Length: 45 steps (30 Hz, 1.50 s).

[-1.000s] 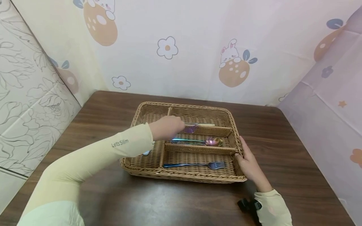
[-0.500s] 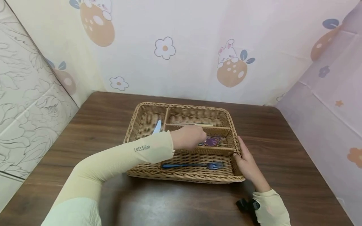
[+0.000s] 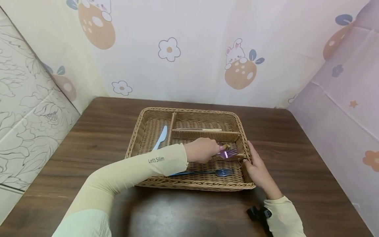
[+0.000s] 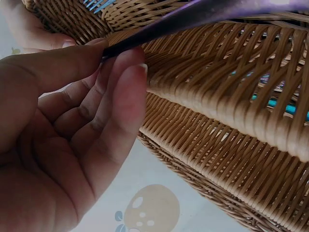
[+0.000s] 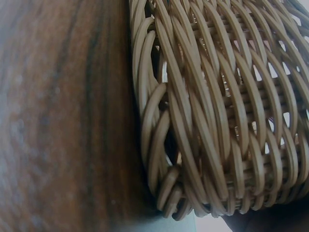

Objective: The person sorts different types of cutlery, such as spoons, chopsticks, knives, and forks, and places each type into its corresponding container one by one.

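My left hand (image 3: pixel 202 149) pinches the handle of a purple fork (image 3: pixel 228 153) between thumb and fingertip, as the left wrist view (image 4: pixel 82 106) also shows. The fork's tines overlap the front divider of a wicker cutlery basket (image 3: pixel 134 140) in the head view. My right hand (image 3: pixel 258 170) holds the basket's right end, thumb over the rim and fingers along the outside. In the front compartment lies a blue fork (image 3: pixel 224 172). Part of a gold spoon (image 3: pixel 226 146) shows behind the purple fork. In the right wrist view only woven wall (image 5: pixel 227 106) and table appear.
A pale knife (image 3: pixel 161 136) lies in the basket's left compartment. Thin sticks with light ends (image 3: pixel 211 129) are in the rear one. The basket stands on a dark wooden table (image 3: pixel 189 210), with a patterned curtain (image 3: pixel 195 75) behind. A black device (image 3: pixel 257 214) sits by my right wrist.
My left hand has carried the purple fork rightward and toward the front, from the basket's rear divider to its front divider. My right hand keeps its hold on the rim.
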Each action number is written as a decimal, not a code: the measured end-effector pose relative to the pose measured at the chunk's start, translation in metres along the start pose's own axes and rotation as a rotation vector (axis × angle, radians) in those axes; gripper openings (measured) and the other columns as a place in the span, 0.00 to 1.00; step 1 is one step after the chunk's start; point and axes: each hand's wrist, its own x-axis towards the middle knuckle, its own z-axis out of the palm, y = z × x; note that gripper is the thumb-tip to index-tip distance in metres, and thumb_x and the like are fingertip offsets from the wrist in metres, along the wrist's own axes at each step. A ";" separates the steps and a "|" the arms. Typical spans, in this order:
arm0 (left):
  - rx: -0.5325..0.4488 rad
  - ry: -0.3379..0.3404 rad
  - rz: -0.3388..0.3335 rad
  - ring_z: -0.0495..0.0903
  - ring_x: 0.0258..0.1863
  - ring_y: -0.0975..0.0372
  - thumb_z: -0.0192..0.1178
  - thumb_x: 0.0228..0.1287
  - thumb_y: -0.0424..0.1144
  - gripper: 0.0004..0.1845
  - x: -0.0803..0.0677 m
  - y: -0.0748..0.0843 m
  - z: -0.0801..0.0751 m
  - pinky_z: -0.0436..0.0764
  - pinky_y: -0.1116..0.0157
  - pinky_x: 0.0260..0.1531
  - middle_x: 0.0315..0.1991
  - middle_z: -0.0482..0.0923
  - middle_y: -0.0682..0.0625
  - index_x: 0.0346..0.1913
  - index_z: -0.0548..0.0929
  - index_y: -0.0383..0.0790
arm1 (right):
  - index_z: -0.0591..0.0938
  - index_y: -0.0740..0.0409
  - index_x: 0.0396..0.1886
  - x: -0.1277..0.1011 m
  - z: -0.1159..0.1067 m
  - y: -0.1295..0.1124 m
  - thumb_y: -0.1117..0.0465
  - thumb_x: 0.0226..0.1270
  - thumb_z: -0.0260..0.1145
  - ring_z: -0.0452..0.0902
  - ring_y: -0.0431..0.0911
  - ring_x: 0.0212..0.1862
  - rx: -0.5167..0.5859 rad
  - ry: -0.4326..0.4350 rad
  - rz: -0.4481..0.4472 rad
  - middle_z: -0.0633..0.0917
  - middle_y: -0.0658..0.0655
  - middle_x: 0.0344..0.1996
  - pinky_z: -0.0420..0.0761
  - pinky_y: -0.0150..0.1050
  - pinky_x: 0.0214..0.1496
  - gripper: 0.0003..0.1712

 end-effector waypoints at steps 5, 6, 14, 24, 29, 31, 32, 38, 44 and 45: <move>0.012 0.034 0.012 0.81 0.41 0.60 0.56 0.67 0.34 0.21 -0.002 0.001 0.002 0.80 0.66 0.39 0.46 0.82 0.47 0.63 0.74 0.42 | 0.38 0.61 0.75 0.001 0.000 -0.002 0.76 0.68 0.45 0.38 0.67 0.71 -0.009 0.007 -0.005 0.41 0.71 0.72 0.48 0.65 0.66 0.41; 0.012 0.036 0.014 0.81 0.39 0.60 0.56 0.67 0.33 0.20 -0.003 0.001 0.002 0.80 0.66 0.37 0.45 0.82 0.47 0.61 0.76 0.42 | 0.38 0.62 0.75 0.001 0.000 -0.002 0.76 0.68 0.45 0.38 0.67 0.71 -0.011 0.010 -0.006 0.41 0.72 0.72 0.47 0.65 0.66 0.41; 0.080 0.044 0.058 0.77 0.29 0.62 0.58 0.65 0.32 0.04 -0.014 0.003 0.005 0.79 0.67 0.32 0.37 0.81 0.50 0.36 0.83 0.42 | 0.39 0.63 0.75 0.002 0.000 -0.004 0.76 0.67 0.45 0.40 0.68 0.71 0.000 0.014 -0.016 0.42 0.72 0.72 0.48 0.64 0.66 0.41; 0.131 -0.027 0.097 0.76 0.31 0.63 0.56 0.66 0.32 0.05 -0.010 0.006 0.018 0.78 0.68 0.33 0.36 0.80 0.52 0.40 0.82 0.42 | 0.37 0.60 0.75 0.000 0.000 -0.002 0.75 0.69 0.45 0.39 0.68 0.71 -0.003 -0.001 0.004 0.41 0.72 0.72 0.49 0.65 0.66 0.41; 0.149 -0.045 0.114 0.77 0.32 0.64 0.55 0.66 0.30 0.07 -0.007 0.009 0.020 0.78 0.70 0.36 0.36 0.80 0.54 0.38 0.82 0.43 | 0.38 0.61 0.75 0.000 0.000 -0.001 0.75 0.69 0.45 0.38 0.67 0.71 -0.005 0.003 0.000 0.41 0.72 0.72 0.48 0.65 0.66 0.41; 0.168 -0.055 0.120 0.77 0.33 0.64 0.55 0.66 0.30 0.06 -0.006 0.011 0.022 0.78 0.70 0.36 0.37 0.80 0.54 0.37 0.82 0.43 | 0.38 0.61 0.75 0.001 0.000 -0.001 0.76 0.68 0.45 0.38 0.67 0.71 -0.004 0.007 -0.003 0.41 0.72 0.72 0.48 0.65 0.66 0.41; 0.179 -0.063 0.121 0.78 0.34 0.65 0.55 0.66 0.30 0.06 -0.005 0.012 0.023 0.78 0.71 0.36 0.37 0.80 0.55 0.37 0.81 0.43 | 0.38 0.61 0.75 0.001 0.000 -0.001 0.76 0.68 0.45 0.38 0.67 0.71 -0.003 0.008 -0.004 0.41 0.72 0.72 0.48 0.65 0.66 0.41; 0.237 -0.098 0.133 0.78 0.39 0.64 0.56 0.66 0.31 0.06 -0.002 0.015 0.029 0.78 0.70 0.39 0.41 0.80 0.54 0.39 0.80 0.44 | 0.38 0.61 0.75 0.000 0.000 -0.002 0.76 0.68 0.45 0.38 0.68 0.71 -0.002 0.007 -0.005 0.41 0.72 0.72 0.48 0.65 0.66 0.41; 0.266 -0.082 0.115 0.79 0.40 0.64 0.55 0.66 0.32 0.07 -0.001 0.018 0.028 0.79 0.69 0.39 0.41 0.81 0.55 0.40 0.82 0.45 | 0.39 0.62 0.75 0.000 0.001 -0.002 0.76 0.68 0.45 0.39 0.68 0.71 -0.003 0.015 -0.006 0.42 0.72 0.72 0.48 0.65 0.66 0.40; 0.269 -0.077 0.112 0.79 0.39 0.64 0.55 0.66 0.32 0.07 -0.002 0.018 0.028 0.79 0.69 0.39 0.41 0.81 0.55 0.40 0.82 0.46 | 0.39 0.62 0.75 0.000 0.000 -0.002 0.76 0.68 0.45 0.39 0.68 0.71 -0.004 0.016 -0.007 0.42 0.72 0.72 0.48 0.65 0.66 0.40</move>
